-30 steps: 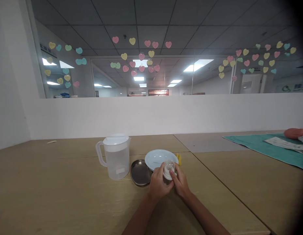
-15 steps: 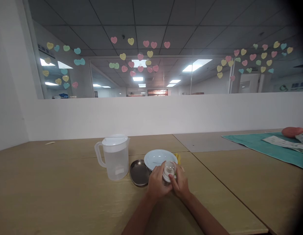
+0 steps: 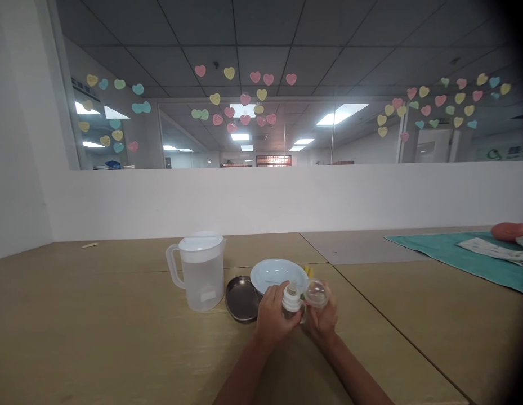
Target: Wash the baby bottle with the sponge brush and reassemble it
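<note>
My left hand (image 3: 275, 312) is wrapped around a baby bottle (image 3: 291, 301), whose white collar and clear nipple are uncovered at the top. Just to its right, my right hand (image 3: 324, 316) grips a clear domed bottle cap (image 3: 317, 292), held apart from the bottle. Behind both hands sits a pale blue bowl (image 3: 272, 270) with a thin utensil lying in it. A dark metal tray (image 3: 241, 301) lies left of my left hand. Something yellow (image 3: 308, 271) shows beside the bowl's right rim, partly hidden.
A translucent lidded pitcher (image 3: 203, 278) stands left of the metal tray. At the far right, a teal cloth (image 3: 438, 247) carries a patterned cloth and a reddish object (image 3: 509, 231). A white wall (image 3: 261, 202) below a window bounds the table's back.
The clear cap has come off the bottle's top and moved right in my right hand. My left hand keeps hold of the bottle. The view has shifted slightly.
</note>
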A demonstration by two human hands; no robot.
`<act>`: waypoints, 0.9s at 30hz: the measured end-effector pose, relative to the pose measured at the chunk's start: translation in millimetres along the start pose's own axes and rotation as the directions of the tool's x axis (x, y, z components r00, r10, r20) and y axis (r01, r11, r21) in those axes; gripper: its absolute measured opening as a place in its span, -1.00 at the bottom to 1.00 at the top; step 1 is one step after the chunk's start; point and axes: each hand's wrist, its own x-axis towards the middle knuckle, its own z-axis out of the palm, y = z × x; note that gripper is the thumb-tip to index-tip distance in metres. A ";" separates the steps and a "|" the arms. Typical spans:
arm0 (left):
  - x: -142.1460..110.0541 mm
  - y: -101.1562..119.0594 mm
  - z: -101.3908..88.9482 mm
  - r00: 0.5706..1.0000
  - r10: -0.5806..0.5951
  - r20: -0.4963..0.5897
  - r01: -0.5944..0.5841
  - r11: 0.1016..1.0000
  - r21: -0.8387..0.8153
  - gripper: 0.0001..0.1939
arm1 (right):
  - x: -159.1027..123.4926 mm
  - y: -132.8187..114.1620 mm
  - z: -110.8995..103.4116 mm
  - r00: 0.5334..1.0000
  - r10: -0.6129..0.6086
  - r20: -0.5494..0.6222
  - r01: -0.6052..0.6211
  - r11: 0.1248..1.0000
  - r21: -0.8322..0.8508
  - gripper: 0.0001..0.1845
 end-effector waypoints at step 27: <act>-1.6 -3.7 -1.8 0.998 -0.054 -0.032 0.054 0.998 -0.019 -0.44 | 20.7 9.6 4.2 0.734 0.347 0.584 -0.456 0.889 0.045 -0.67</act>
